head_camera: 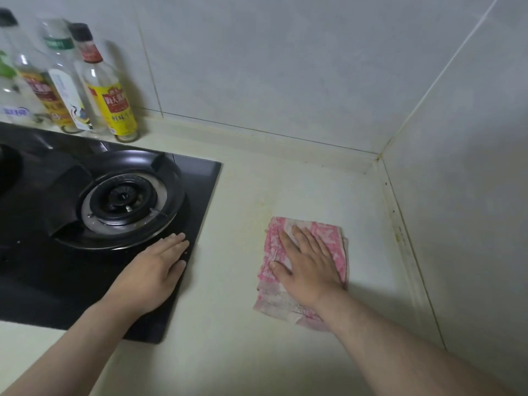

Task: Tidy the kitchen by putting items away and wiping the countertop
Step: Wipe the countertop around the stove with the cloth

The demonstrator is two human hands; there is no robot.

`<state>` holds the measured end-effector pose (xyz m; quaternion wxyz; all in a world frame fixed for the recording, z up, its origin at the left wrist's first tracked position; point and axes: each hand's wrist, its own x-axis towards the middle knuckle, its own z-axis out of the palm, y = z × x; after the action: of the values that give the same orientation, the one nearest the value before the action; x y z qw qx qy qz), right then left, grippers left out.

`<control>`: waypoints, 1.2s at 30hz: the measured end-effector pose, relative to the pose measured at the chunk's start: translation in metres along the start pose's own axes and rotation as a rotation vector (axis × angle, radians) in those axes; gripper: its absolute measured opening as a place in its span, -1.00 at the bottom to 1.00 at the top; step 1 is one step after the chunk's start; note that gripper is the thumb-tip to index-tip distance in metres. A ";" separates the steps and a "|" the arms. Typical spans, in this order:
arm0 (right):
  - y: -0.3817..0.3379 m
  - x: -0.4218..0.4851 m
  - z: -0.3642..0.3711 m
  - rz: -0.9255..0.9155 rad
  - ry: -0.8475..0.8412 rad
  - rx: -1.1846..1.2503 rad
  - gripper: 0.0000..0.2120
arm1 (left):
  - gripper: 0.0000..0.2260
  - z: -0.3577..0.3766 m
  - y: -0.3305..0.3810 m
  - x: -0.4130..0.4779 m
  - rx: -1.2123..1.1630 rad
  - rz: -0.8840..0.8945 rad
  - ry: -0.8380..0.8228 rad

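**Pressing a cloth to the counter**

Far beyond my left hand (151, 272), clear bottles with coloured labels (110, 90) stand in a row against the wall. That hand lies flat, fingers straight and together, on the right front part of the black glass gas hob (43, 281), just in front of its round black burner ring (124, 197), grasping nothing. Between my hands runs cream countertop (243, 195). My right hand (308, 267) presses down, fingers straight and spread, on the folded pink-and-white patterned cloth (328, 232), which lies flat beneath my palm. Pale grey wall tiles (457, 195) rise further right.
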<state>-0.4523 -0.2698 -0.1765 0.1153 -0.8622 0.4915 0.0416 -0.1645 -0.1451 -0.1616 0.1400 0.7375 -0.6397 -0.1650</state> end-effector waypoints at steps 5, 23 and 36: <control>-0.005 -0.019 0.006 0.000 -0.020 -0.003 -0.26 | -0.56 -0.003 -0.003 -0.003 -0.031 0.026 0.008; -0.023 -0.092 0.022 -0.022 0.013 0.002 -0.29 | -0.57 0.007 -0.004 -0.004 0.014 0.019 0.075; -0.032 -0.113 0.030 0.042 0.035 0.007 -0.27 | -0.59 0.007 -0.006 -0.004 0.055 0.014 0.119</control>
<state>-0.4811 -0.1524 -0.1801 0.1087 -0.8519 0.5115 0.0273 -0.1627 -0.1404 -0.1703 0.1585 0.7452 -0.6396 -0.1022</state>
